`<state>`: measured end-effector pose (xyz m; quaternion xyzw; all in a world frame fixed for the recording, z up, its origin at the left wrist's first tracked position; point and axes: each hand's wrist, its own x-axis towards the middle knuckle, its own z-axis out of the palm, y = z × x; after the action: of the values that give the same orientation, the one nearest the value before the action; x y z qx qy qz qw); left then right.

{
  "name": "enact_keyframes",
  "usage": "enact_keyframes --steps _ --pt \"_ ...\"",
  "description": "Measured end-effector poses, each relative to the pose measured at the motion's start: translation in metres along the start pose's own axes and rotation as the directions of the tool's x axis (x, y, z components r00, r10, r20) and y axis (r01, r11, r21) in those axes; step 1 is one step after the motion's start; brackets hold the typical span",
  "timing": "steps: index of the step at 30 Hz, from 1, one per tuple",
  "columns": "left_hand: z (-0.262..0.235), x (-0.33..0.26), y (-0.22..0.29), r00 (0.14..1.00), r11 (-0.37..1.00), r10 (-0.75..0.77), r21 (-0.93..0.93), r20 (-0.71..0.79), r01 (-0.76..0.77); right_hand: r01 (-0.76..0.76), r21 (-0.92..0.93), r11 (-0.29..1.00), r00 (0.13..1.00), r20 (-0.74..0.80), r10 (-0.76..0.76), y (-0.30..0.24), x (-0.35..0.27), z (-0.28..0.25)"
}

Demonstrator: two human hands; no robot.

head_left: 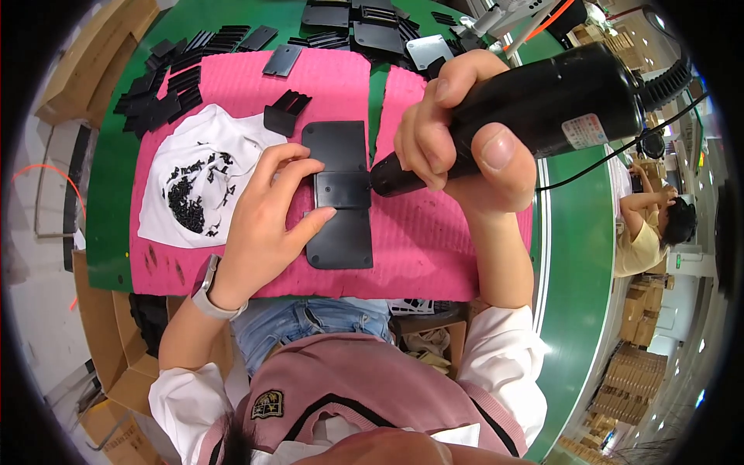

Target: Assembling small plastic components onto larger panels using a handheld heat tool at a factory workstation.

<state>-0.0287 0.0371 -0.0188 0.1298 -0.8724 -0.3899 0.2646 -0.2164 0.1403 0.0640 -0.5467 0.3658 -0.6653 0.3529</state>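
On the pink mat lies a black plastic panel assembly [339, 239], with wide flat ends and a narrower middle section. My left hand [262, 213] holds it from its left side, the index fingertip and thumb resting on either side of the middle section. In my right hand [480, 147] is a black electric screwdriver [546, 101], fingers and thumb wrapped round its body. Its nose points left and appears beside the panel's right edge; whether it touches is unclear. A small ribbed black part [286, 113] sits just above my left hand.
Small black screws [186, 203] are heaped on a white cloth [159, 167] at the left of the pink mat [434, 263]. Several black plastic parts [380, 35] lie along the green table's far side. A cable trails from the screwdriver. Another person [643, 225] sits at far right.
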Motion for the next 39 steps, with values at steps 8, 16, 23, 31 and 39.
enact_keyframes --steps 8,16,23,31,39 --pt "0.001 0.0 -0.001 1.0 1.0 0.003 -0.028 -0.004 -0.003 0.019 -0.025 0.999 0.998 0.063 -0.017 0.006 0.005 0.009" --pt "0.002 -0.001 -0.003 1.0 1.0 -0.016 -0.026 0.009 0.017 -0.026 -0.011 1.0 0.993 0.111 0.027 0.012 0.006 0.001" --pt "0.002 0.004 -0.002 0.998 0.999 0.052 0.001 -0.022 -0.052 0.077 -0.126 0.989 0.997 -0.008 -0.078 0.016 0.001 0.021" --pt "0.002 0.012 0.017 0.997 0.751 0.054 0.655 0.063 -0.083 -0.253 -0.181 0.95 0.944 -0.262 0.201 -0.042 -0.017 0.001" --pt "0.035 0.049 0.048 0.922 0.554 -0.274 0.829 0.273 -0.08 -0.543 -0.751 0.376 0.829 -0.551 0.095 -0.009 -0.09 -0.056"
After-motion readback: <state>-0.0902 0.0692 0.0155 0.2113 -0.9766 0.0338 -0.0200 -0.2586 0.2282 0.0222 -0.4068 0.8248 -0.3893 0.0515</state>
